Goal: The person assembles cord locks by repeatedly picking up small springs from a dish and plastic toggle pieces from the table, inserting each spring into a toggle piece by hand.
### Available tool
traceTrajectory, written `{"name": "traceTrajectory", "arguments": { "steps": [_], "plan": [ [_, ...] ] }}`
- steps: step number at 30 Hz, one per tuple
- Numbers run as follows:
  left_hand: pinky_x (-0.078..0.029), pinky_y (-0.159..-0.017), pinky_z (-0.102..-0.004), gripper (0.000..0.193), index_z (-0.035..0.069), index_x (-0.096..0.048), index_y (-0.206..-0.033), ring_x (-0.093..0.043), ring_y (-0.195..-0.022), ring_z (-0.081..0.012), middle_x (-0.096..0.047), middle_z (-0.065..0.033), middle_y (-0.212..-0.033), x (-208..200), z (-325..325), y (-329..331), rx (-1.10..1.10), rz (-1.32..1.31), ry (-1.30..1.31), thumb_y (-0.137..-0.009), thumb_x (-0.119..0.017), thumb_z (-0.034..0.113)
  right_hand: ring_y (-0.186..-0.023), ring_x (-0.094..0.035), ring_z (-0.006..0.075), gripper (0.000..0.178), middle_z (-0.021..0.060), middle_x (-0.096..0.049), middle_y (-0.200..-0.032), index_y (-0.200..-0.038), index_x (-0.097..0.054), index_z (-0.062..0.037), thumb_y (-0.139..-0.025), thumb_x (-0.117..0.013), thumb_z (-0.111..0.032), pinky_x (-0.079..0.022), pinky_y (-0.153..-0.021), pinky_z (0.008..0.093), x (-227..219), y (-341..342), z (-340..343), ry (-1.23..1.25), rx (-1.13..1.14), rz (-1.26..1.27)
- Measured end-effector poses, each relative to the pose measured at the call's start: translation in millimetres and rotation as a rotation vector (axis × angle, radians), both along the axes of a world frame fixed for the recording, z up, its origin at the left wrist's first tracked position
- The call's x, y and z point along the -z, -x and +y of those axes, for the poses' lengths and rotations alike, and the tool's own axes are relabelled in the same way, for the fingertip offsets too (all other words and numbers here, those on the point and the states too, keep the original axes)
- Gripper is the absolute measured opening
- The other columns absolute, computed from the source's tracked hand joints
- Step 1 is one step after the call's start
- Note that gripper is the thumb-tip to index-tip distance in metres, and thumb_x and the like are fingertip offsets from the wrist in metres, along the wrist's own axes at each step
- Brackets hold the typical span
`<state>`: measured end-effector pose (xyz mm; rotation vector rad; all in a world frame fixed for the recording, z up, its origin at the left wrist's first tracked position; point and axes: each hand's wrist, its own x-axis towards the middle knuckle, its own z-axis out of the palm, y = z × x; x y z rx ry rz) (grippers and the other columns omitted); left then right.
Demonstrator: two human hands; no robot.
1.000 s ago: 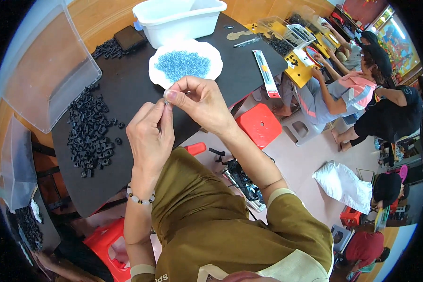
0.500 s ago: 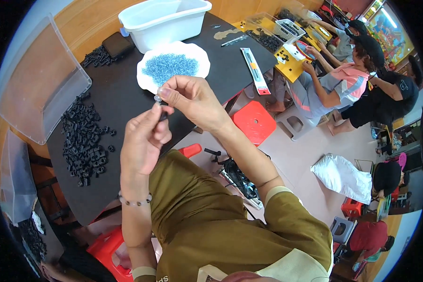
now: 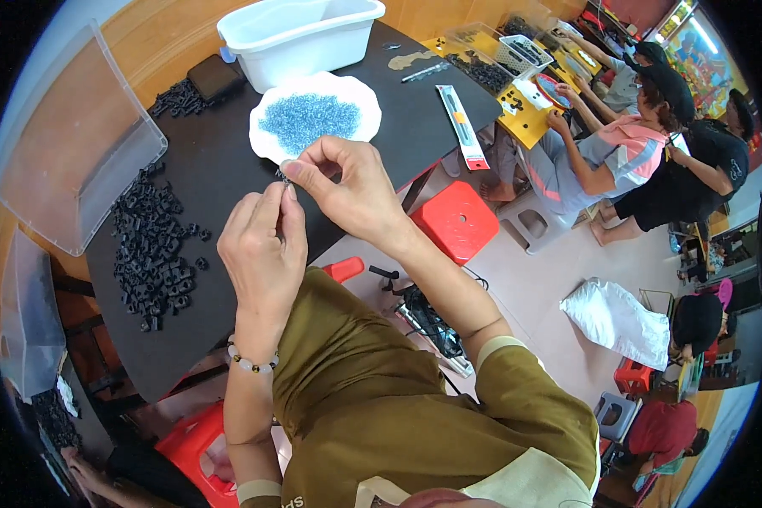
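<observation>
My left hand [image 3: 264, 233] and my right hand [image 3: 347, 182] meet fingertip to fingertip above the table's near edge. A tiny shiny piece [image 3: 285, 178] shows where they meet, pinched by my right thumb and forefinger. The left fingers are closed round a small black part, now mostly hidden behind them. Just beyond the hands lies a white scalloped plate [image 3: 267, 151] heaped with tiny bluish, glinting pieces [image 3: 309, 118]. To the left, a pile of small black plastic parts [image 3: 151, 250] spreads over the dark table [image 3: 220, 195].
A white tub [image 3: 305, 46] stands behind the plate, and a clear plastic bin [image 3: 76, 144] leans at the left. A packaged pen-shaped tool [image 3: 461, 127] lies on the right. Beyond are a red stool [image 3: 455, 222], a silvery sack [image 3: 615, 322] and several people at a yellow table [image 3: 525, 125].
My left hand has turned over so its back shows, and its fingers have come up against the right fingertips. The black part has gone mostly out of sight. My right hand barely moved.
</observation>
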<state>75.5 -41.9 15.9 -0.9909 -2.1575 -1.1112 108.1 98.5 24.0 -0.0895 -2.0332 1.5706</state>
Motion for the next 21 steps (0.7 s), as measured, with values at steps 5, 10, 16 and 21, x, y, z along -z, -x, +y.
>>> {"name": "traceTrajectory", "arguments": {
  "steps": [5,10,16,21],
  "plan": [
    [-0.039,-0.053,-0.0272,0.014,-0.002,-0.073,-0.093,-0.049,-0.056,-0.0099,-0.054,-0.0013,-0.064,-2.5,-3.0,3.8,0.150,-0.566,-0.250,-0.094,-0.063,0.009,-0.073,-0.057,0.0063,0.020,0.0034,-0.066,-0.075,-0.087,-0.066,0.0039,-0.092,-0.070,-0.014,-0.049,-0.067,0.0260,0.1,-3.7,2.6,-0.054,-0.025,-0.043],
    [-0.034,-0.054,-0.0217,0.021,-0.006,-0.068,-0.091,-0.040,-0.055,-0.0048,-0.050,0.0027,-0.064,-9.2,-12.1,16.2,0.561,-1.308,-0.662,-0.095,-0.063,0.014,-0.076,-0.059,0.0071,0.014,0.0037,-0.068,-0.080,-0.089,-0.066,0.0034,-0.095,-0.066,-0.010,-0.049,-0.071,0.0250,0.2,-0.7,1.9,0.068,-0.129,-0.027],
    [-0.037,-0.054,-0.0211,0.022,-0.004,-0.067,-0.096,-0.043,-0.055,-0.0042,-0.051,0.0041,-0.064,-5.1,-13.6,22.5,0.812,-1.609,-0.769,-0.096,-0.065,0.018,-0.073,-0.058,0.0066,0.014,0.0022,-0.068,-0.079,-0.088,-0.068,0.0011,-0.095,-0.065,-0.011,-0.048,-0.069,0.0239,8.0,1.5,8.6,0.201,-0.188,0.016],
    [-0.041,-0.052,-0.0277,0.019,-0.002,-0.074,-0.099,-0.053,-0.054,-0.0115,-0.060,-0.0062,-0.064,-8.7,-4.7,-2.4,0.155,-0.468,-0.252,-0.093,-0.068,0.015,-0.069,-0.054,0.0038,0.020,0.0003,-0.067,-0.076,-0.085,-0.070,0.0005,-0.091,-0.072,-0.018,-0.044,-0.062,0.0218,10.6,-4.4,15.7,0.227,-0.131,-0.032]
  ]
}}
